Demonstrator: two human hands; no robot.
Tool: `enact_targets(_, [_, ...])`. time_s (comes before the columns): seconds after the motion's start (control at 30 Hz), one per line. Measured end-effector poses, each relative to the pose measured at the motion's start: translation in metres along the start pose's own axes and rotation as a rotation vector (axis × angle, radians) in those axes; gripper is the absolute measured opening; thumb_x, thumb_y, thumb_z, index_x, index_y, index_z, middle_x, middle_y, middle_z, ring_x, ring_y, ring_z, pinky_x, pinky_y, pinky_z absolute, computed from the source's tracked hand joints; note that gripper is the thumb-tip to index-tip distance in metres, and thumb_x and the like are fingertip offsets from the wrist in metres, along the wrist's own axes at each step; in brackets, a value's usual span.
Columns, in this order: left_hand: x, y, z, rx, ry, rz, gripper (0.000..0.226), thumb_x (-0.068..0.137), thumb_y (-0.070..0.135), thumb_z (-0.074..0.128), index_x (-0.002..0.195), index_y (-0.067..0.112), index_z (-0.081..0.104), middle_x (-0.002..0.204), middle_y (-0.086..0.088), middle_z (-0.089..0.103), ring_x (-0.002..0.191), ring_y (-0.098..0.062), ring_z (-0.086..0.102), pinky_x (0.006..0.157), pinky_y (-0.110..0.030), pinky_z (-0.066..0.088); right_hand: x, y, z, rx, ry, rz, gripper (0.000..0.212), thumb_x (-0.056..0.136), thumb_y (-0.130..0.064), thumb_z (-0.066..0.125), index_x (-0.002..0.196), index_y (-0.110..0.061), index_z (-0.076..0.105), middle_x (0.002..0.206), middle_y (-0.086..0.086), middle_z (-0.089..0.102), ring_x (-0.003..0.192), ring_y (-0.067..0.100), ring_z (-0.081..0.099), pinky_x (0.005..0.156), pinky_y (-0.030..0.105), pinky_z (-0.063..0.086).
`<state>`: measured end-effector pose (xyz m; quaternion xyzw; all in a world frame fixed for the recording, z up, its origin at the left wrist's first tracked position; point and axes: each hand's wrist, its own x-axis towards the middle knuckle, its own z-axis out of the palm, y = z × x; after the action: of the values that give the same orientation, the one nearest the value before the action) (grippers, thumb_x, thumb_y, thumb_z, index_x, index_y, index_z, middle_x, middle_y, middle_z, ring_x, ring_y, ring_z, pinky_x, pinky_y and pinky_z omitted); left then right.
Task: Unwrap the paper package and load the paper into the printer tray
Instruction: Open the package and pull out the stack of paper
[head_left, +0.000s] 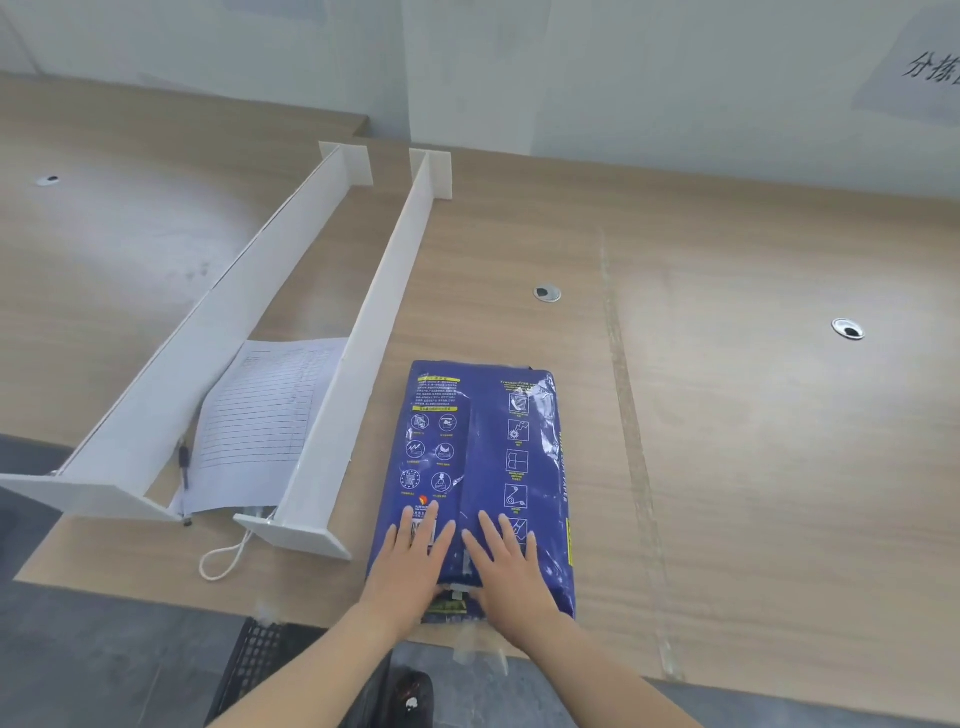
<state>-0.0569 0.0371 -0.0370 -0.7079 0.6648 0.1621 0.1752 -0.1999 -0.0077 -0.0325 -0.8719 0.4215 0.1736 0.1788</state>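
Note:
A blue wrapped paper package (483, 441) lies flat on the wooden desk (727, 415), its seam side up and its near end at the desk's front edge. My left hand (415, 556) rests flat on the package's near left part, fingers spread. On the near right part lies my right hand (506, 561), also flat with fingers apart. Both thumbs meet at the wrapper's folded end flap (457, 592), which looks slightly lifted. No printer or tray is in view.
Two long white dividers (363, 332) (197, 332) stand on the desk to the left, with a lined form (260, 415), a pen (184, 462) and a white cord (228, 558) between and near them. Cable grommets (547, 293) (848, 328) sit further back. A black mesh item (260, 654) is below the desk edge.

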Motion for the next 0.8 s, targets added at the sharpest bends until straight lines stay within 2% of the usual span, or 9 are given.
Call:
enact_targets(0.2, [0.002, -0.006, -0.004, 0.063, -0.057, 0.070, 0.070, 0.098, 0.032, 0.039, 0.150, 0.017, -0.004, 0.159, -0.014, -0.013, 0.146, -0.040, -0.005, 0.120, -0.047, 0.015, 0.003, 0.002, -0.003, -0.030, -0.048, -0.025, 0.067, 0.097, -0.013, 0.044, 0.149, -0.019, 0.002, 0.160, 0.007, -0.009, 0.147, 0.032, -0.010, 0.117, 0.058, 0.005])
enact_targets(0.33, [-0.001, -0.015, -0.020, -0.054, -0.050, 0.099, 0.051, 0.101, 0.029, 0.032, 0.148, 0.016, 0.019, 0.161, -0.009, 0.006, 0.147, -0.034, 0.008, 0.117, -0.042, 0.026, 0.003, 0.010, -0.019, 0.174, -0.013, -0.037, 0.051, 0.098, -0.016, 0.039, 0.146, -0.023, 0.023, 0.158, -0.001, 0.018, 0.147, 0.024, 0.012, 0.117, 0.050, 0.019])
enact_targets(0.37, [-0.001, -0.017, -0.023, -0.087, -0.025, 0.099, 0.045, 0.101, 0.025, 0.031, 0.145, 0.014, 0.026, 0.159, -0.009, 0.018, 0.145, -0.032, 0.019, 0.112, -0.039, 0.032, 0.003, 0.013, -0.023, 0.260, 0.027, -0.027, 0.042, 0.099, -0.020, 0.037, 0.141, -0.023, 0.034, 0.153, 0.000, 0.032, 0.142, 0.023, 0.025, 0.112, 0.045, 0.029])
enact_targets(0.43, [-0.001, -0.021, -0.028, -0.179, 0.057, 0.058, 0.035, 0.100, 0.021, 0.031, 0.134, 0.016, 0.037, 0.140, -0.010, 0.050, 0.125, -0.029, 0.049, 0.094, -0.038, 0.044, 0.003, 0.018, -0.032, 0.393, 0.122, 0.022, 0.029, 0.099, -0.024, 0.037, 0.124, -0.021, 0.051, 0.131, 0.005, 0.056, 0.123, 0.025, 0.048, 0.086, 0.034, 0.042])
enact_targets(0.5, [-0.004, -0.024, -0.032, -0.255, 0.151, 0.000, 0.039, 0.098, 0.017, 0.034, 0.137, 0.020, 0.032, 0.114, -0.007, 0.064, 0.105, -0.028, 0.060, 0.081, -0.037, 0.048, 0.001, 0.022, -0.039, 0.424, 0.198, 0.083, 0.025, 0.096, -0.016, 0.039, 0.117, -0.019, 0.051, 0.115, 0.008, 0.064, 0.108, 0.032, 0.056, 0.070, 0.032, 0.037])
enact_targets(0.57, [-0.004, -0.027, -0.031, -0.300, 0.209, -0.056, 0.054, 0.096, 0.011, 0.037, 0.145, 0.022, 0.019, 0.102, -0.006, 0.063, 0.096, -0.025, 0.063, 0.077, -0.034, 0.049, 0.001, 0.028, -0.044, 0.452, 0.254, 0.103, 0.037, 0.091, -0.004, 0.040, 0.124, -0.019, 0.044, 0.106, 0.014, 0.066, 0.097, 0.036, 0.058, 0.066, 0.034, 0.037])
enact_targets(0.63, [-0.007, -0.029, -0.033, -0.403, 0.301, -0.082, 0.062, 0.095, 0.007, 0.039, 0.148, 0.026, 0.013, 0.110, -0.006, 0.063, 0.091, -0.026, 0.064, 0.077, -0.034, 0.050, -0.001, 0.033, -0.049, 0.486, 0.327, 0.116, 0.051, 0.088, 0.001, 0.040, 0.135, -0.020, 0.036, 0.102, 0.015, 0.064, 0.090, 0.035, 0.058, 0.065, 0.033, 0.035])
enact_targets(0.73, [-0.010, -0.037, -0.039, -0.496, 0.404, -0.080, 0.069, 0.090, 0.001, 0.042, 0.147, 0.033, 0.020, 0.125, -0.005, 0.052, 0.094, -0.027, 0.061, 0.079, -0.033, 0.051, -0.005, 0.044, -0.055, 0.447, 0.423, 0.111, 0.053, 0.086, 0.004, 0.041, 0.135, -0.017, 0.041, 0.094, 0.008, 0.054, 0.080, 0.028, 0.052, 0.066, 0.033, 0.038])
enact_targets(0.8, [-0.009, -0.042, -0.042, -0.474, 0.387, -0.138, 0.054, 0.091, 0.006, 0.043, 0.139, 0.029, 0.035, 0.126, -0.007, 0.047, 0.102, -0.028, 0.057, 0.081, -0.031, 0.046, -0.009, 0.052, -0.057, 0.434, 0.480, 0.136, 0.048, 0.085, 0.005, 0.042, 0.129, -0.013, 0.050, 0.097, 0.012, 0.053, 0.084, 0.031, 0.055, 0.073, 0.037, 0.046])
